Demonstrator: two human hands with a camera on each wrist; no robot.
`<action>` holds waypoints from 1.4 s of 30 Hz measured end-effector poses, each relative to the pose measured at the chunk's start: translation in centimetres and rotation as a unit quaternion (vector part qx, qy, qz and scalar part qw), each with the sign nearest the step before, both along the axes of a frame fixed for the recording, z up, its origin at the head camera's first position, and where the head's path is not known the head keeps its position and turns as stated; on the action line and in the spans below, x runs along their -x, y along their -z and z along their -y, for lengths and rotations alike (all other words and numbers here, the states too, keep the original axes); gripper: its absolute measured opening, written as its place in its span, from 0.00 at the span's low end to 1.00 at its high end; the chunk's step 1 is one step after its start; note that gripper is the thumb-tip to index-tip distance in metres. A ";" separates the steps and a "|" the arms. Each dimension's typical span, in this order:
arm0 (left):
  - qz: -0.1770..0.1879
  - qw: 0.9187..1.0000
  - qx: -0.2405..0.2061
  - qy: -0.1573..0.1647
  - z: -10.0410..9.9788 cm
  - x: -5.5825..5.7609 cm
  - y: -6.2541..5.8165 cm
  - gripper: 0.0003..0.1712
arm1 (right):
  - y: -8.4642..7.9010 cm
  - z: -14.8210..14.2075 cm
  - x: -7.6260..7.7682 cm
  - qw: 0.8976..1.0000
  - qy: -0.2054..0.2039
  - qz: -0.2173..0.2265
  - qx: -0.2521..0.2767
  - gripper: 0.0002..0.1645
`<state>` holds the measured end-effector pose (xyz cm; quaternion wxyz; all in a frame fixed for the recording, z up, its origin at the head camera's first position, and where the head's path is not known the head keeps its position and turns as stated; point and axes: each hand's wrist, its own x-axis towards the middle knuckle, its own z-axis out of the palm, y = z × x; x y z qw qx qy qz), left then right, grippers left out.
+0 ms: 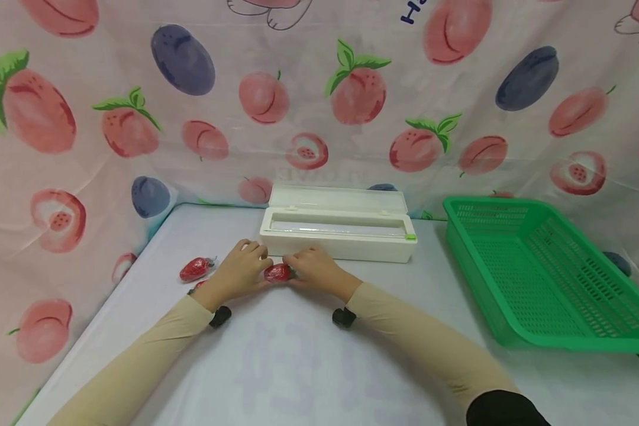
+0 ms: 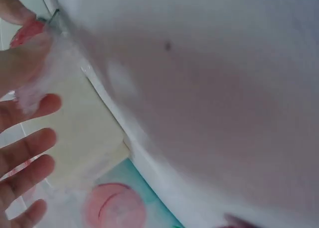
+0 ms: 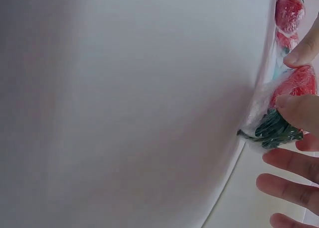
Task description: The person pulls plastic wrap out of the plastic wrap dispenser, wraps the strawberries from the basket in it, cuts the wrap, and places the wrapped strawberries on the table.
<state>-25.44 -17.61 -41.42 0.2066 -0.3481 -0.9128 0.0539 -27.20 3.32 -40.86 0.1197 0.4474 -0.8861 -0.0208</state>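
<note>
Between my two hands, a red strawberry with a green leafy top is wrapped in clear cling film. My left hand pinches the wrapped fruit from the left, its other fingers spread apart. From the right, my right hand holds it by the leafy end; in the right wrist view its thumb lies across the strawberry. Directly behind the hands stands a white cling film dispenser box, its lid raised and a film roll inside.
Left of my left hand lies a film-wrapped strawberry, with a second wrapped one partly hidden by the wrist. A green plastic basket stands at the right. A fruit-patterned cloth hangs behind the white table.
</note>
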 end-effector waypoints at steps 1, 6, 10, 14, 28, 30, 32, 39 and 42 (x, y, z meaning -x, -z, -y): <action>0.010 1.000 0.002 -0.004 0.2 -0.1 -0.1 0.20 | 0.0 0.3 0.0 1.000 -0.003 -0.002 -0.001 0.22; 0.046 0.999 0.010 -0.019 1.5 -0.1 -0.7 0.21 | 0.2 1.9 0.4 1.000 -0.008 -0.018 -0.018 0.23; 0.068 0.997 0.015 -0.028 2.7 0.2 -0.9 0.19 | 0.2 3.3 0.8 0.999 -0.015 -0.038 -0.031 0.25; 0.081 0.995 0.024 -0.050 3.7 0.6 -0.8 0.16 | 0.2 4.8 1.1 0.998 -0.021 -0.048 -0.042 0.25; 0.083 0.990 0.042 -0.102 5.7 0.9 -0.5 0.14 | 0.5 7.5 2.0 0.998 -0.014 -0.039 -0.053 0.26; 0.083 0.990 0.043 -0.108 5.8 1.0 -0.5 0.15 | 0.6 7.3 2.2 0.999 -0.006 -0.017 -0.049 0.26; 0.082 0.989 0.043 -0.112 6.0 1.0 -0.5 0.15 | 0.7 6.9 2.4 0.999 -0.002 -0.005 -0.042 0.26; 0.090 0.990 0.042 -0.104 6.1 0.7 -0.7 0.18 | 0.5 5.3 2.3 1.000 -0.006 0.014 -0.025 0.27; 0.104 0.988 0.043 -0.108 6.0 0.5 -0.9 0.22 | 0.3 4.5 1.9 1.000 -0.006 0.016 -0.011 0.28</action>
